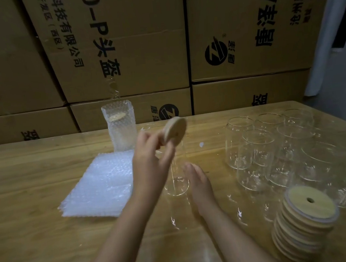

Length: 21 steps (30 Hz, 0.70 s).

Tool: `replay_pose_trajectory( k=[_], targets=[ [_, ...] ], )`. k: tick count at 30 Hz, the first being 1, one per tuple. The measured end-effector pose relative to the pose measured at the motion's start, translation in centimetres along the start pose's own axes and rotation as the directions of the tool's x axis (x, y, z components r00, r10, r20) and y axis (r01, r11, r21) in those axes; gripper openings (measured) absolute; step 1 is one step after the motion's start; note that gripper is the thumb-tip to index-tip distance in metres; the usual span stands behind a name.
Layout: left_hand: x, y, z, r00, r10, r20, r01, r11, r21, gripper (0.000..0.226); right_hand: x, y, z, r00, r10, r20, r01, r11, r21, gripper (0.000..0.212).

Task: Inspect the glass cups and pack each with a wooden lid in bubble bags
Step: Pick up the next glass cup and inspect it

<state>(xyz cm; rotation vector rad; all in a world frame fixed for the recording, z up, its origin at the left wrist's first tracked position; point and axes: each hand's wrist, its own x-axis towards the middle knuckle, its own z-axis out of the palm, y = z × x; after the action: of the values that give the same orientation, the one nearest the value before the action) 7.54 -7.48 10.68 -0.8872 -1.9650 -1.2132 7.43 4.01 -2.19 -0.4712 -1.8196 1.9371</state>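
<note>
At table (25,187) L: flat bubble bags (101,184) w/ one bagged cup (121,129) upright behind, prob. staged for quick bagging. Ctr: left hand (149,162) raised, fingertips pinching a tilted wooden lid (176,130) above an upright glass cup (177,183); right hand (198,183) low beside it, fingers straight, gripping nothing. R: unpacked cups (275,148), lid stack (303,224), prob. supply.

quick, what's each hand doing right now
Left hand: holds a wooden lid by its edge.
Right hand: open, fingers straight beside the glass cup.
</note>
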Motion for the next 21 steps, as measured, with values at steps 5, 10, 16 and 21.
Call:
replay_pose_trajectory(
  k=[5,10,16,21],
  targets=[
    [1.8,-3.3,-0.4,0.964,-0.267,-0.002,0.267,0.963,0.034,0.028,-0.1,-0.4,-0.1,1.0,-0.013,0.019,0.012,1.0,0.021,0.032],
    [1.7,-4.2,0.7,0.949,-0.312,0.052,0.313,0.95,-0.018,0.029,-0.1,-0.4,-0.1,1.0,0.004,0.023,-0.005,0.999,0.034,0.036],
    [1.5,-4.4,1.3,0.955,-0.285,0.08,0.279,0.957,0.082,0.037,0.1,-0.1,0.0,1.0,0.001,0.019,-0.002,1.0,0.017,0.033],
    [1.5,-4.3,1.4,0.969,-0.104,0.224,0.058,0.977,0.205,0.037,0.2,-0.1,0.1,1.0,0.001,0.02,-0.002,0.999,0.033,0.025]
  ],
)
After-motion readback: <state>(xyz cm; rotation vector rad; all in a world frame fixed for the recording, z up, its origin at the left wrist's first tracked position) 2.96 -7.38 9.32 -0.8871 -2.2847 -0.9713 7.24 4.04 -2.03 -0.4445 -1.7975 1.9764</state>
